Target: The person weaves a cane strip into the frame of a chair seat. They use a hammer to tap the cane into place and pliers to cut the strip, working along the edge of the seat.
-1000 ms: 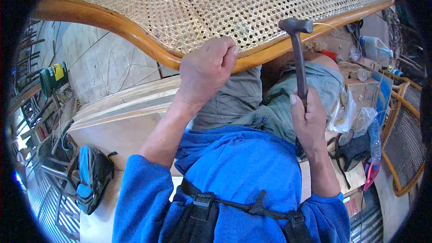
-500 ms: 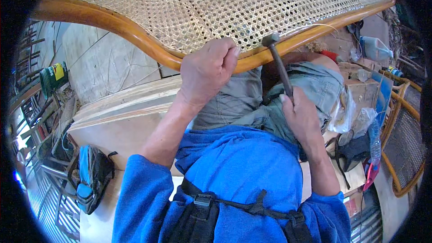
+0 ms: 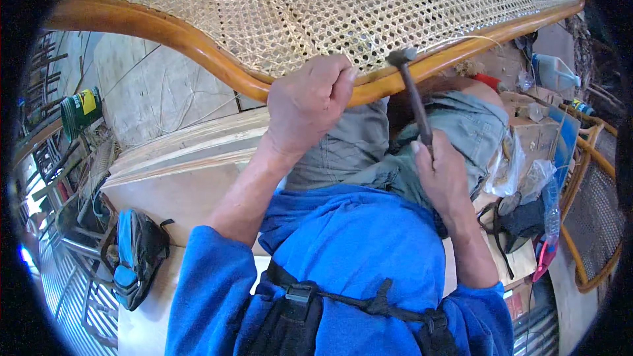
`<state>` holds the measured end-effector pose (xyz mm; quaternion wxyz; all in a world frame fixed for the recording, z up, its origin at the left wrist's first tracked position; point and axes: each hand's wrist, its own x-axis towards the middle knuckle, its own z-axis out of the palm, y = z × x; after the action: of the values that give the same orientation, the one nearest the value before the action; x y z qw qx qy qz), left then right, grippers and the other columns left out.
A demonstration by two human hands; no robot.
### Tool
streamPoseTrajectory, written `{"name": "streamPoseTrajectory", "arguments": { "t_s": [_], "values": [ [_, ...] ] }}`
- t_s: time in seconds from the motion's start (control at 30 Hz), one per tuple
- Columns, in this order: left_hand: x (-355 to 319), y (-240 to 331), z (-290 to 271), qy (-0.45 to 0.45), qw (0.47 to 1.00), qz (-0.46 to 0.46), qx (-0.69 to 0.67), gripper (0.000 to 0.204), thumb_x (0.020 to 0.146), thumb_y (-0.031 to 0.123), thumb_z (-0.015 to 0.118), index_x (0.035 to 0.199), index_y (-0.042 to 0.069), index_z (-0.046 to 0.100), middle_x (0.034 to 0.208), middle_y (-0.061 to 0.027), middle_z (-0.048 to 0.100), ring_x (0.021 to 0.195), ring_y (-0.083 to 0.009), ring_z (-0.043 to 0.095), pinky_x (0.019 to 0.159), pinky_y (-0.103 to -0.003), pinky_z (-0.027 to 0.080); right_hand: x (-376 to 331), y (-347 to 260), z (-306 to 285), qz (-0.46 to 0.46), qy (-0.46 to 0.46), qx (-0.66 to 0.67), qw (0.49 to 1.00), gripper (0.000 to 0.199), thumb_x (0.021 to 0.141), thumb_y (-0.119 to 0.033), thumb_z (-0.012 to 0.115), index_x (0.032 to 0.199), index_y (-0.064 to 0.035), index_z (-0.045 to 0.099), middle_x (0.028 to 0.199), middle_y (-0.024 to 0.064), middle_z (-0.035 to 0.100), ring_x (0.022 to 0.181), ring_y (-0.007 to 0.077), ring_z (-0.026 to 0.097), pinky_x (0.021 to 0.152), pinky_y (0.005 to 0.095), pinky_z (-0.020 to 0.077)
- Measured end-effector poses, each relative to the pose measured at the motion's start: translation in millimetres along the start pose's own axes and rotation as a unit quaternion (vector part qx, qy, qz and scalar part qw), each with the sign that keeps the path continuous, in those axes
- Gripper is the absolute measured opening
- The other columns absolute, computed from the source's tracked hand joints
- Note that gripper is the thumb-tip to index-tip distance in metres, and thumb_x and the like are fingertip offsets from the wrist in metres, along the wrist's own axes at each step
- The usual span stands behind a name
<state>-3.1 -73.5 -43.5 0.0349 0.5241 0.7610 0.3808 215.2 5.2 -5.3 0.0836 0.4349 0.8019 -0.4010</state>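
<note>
A large woven cane panel point(image 3: 316, 6) set in a glossy curved wooden frame point(image 3: 448, 58) leans across my lap. My left hand point(image 3: 312, 102) is closed in a fist against the frame's near edge, thumb pressed to the curled fingers; whatever it grips is hidden. In my right hand point(image 3: 440, 165) is the handle of a hammer point(image 3: 415, 95). The hammer's metal head lies over the frame's inner edge, to the right of my left fist. A loose cane strand point(image 3: 471, 38) curves along the frame farther right.
Stacked boards point(image 3: 191, 148) lie on the left, with a backpack point(image 3: 135, 257) below and a green tin point(image 3: 80, 113) farther out. On the right are plastic bags point(image 3: 511, 165), a white jug point(image 3: 556, 72), a clear bottle point(image 3: 551, 204) and another cane-panelled frame point(image 3: 597, 217).
The hammer's head has tilted slightly and the hammer stays near the frame's edge. My left fist keeps its place on the frame. The whole view has shifted a little.
</note>
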Motion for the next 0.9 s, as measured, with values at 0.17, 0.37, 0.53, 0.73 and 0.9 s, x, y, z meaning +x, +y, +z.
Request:
{"name": "streamPoseTrajectory", "arguments": {
  "t_s": [0.17, 0.37, 0.53, 0.73, 0.9],
  "values": [
    [-2.2, 1.1, 0.5, -0.010, 1.000, -0.015, 0.001, 0.006, 0.079, 0.013, 0.063, 0.082, 0.010, 0.059, 0.069, -0.0071, 0.060, 0.057, -0.0247, 0.060, 0.049, -0.034, 0.047, -6.2, -14.6, -10.1, -0.053, 0.083, 0.066, 0.993, 0.024, 0.088, -0.023, 0.054, 0.095, -0.0013, 0.048, 0.073, 0.0253, 0.056, 0.070, 0.0452, 0.056, 0.060, 0.0495, 0.0421],
    [-3.1, 2.6, -1.6, -0.017, 1.000, -0.010, 0.001, 0.005, 0.080, 0.012, 0.063, 0.083, 0.009, 0.059, 0.071, -0.0080, 0.061, 0.059, -0.0242, 0.060, 0.051, -0.033, 0.047, -0.8, 0.3, -4.0, 0.015, -0.023, 0.014, 1.000, 0.023, 0.088, -0.022, 0.054, 0.093, -0.0010, 0.048, 0.073, 0.0243, 0.057, 0.071, 0.0446, 0.056, 0.061, 0.0497, 0.0420],
    [-3.0, 4.4, -2.2, -0.035, 0.998, -0.049, -0.011, 0.006, 0.082, 0.010, 0.062, 0.086, 0.006, 0.061, 0.074, -0.0101, 0.061, 0.062, -0.0237, 0.061, 0.055, -0.031, 0.047, 1.6, 0.2, -3.5, -0.011, 0.005, 0.009, 1.000, 0.024, 0.088, -0.023, 0.054, 0.092, -0.0006, 0.047, 0.074, 0.0256, 0.057, 0.071, 0.0441, 0.056, 0.061, 0.0496, 0.0417],
    [-0.9, 5.7, -2.6, -0.033, 0.999, -0.033, -0.004, 0.005, 0.082, 0.010, 0.062, 0.086, 0.006, 0.061, 0.073, -0.0104, 0.061, 0.061, -0.0241, 0.060, 0.055, -0.031, 0.047, -6.7, -14.3, -11.2, -0.022, 0.007, 0.051, 0.998, 0.023, 0.087, -0.022, 0.055, 0.090, -0.0007, 0.047, 0.075, 0.0263, 0.056, 0.071, 0.0441, 0.056, 0.061, 0.0488, 0.0420],
    [-2.6, 6.7, -1.2, -0.028, 0.999, -0.020, 0.003, 0.005, 0.081, 0.011, 0.062, 0.085, 0.008, 0.060, 0.072, -0.0085, 0.061, 0.059, -0.0251, 0.060, 0.052, -0.033, 0.047, 0.8, -1.1, -2.5, 0.001, -0.030, -0.031, 0.999, 0.026, 0.087, -0.027, 0.055, 0.093, -0.0024, 0.050, 0.075, 0.0241, 0.057, 0.072, 0.0429, 0.057, 0.063, 0.0485, 0.0439]
  ]
}}
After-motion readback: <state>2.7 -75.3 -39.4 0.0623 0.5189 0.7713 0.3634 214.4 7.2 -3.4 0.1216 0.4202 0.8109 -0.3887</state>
